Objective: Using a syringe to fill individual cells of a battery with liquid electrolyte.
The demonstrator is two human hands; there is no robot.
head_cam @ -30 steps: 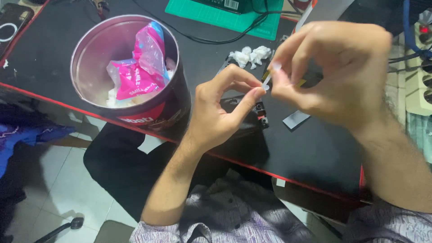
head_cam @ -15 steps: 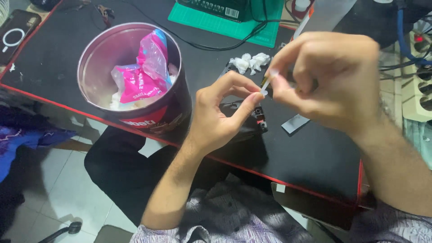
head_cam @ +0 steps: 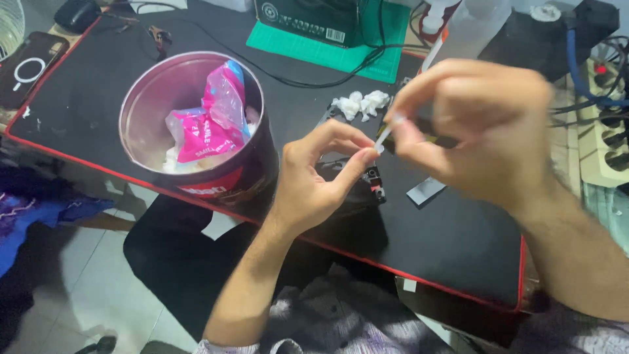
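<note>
Head view looking down at the desk, and both hands are up off the mat, pinching the same skinny white stick (head_cam: 385, 134) from either end, looks like a cotton swab or a thin plastic tube, honestly too small and blurry to call. The left hand (head_cam: 314, 180) has thumb and forefinger closed on the lower tip, other fingers curled in loosely, while the right hand (head_cam: 478, 128) is bunched around the upper end with its fingertips squeezed on it. My guess is they hold it in the air between both hands so it stays steady and close to the eyes, since it's tiny. Right under the hands sits a small black gadget (head_cam: 357, 183) on the mat, partly hidden by the left hand, with a little grey flat piece (head_cam: 426, 191) just beside it. A wad of white tissue or cotton (head_cam: 359, 103) lies a bit further back. To the left there's a round metal tin (head_cam: 196, 124), open on top, with a crumpled pink plastic wrapper (head_cam: 209, 121) and some white scraps inside, so it seems to serve as a bin kept within reach. The surface is a big black desk mat with a red edge (head_cam: 458, 249), cables running across it, a green cutting mat (head_cam: 327, 46) at the back and a phone (head_cam: 29, 65) at the far left. Pale tiled floor (head_cam: 85, 288) below, power strip (head_cam: 606, 131) on the right.
</note>
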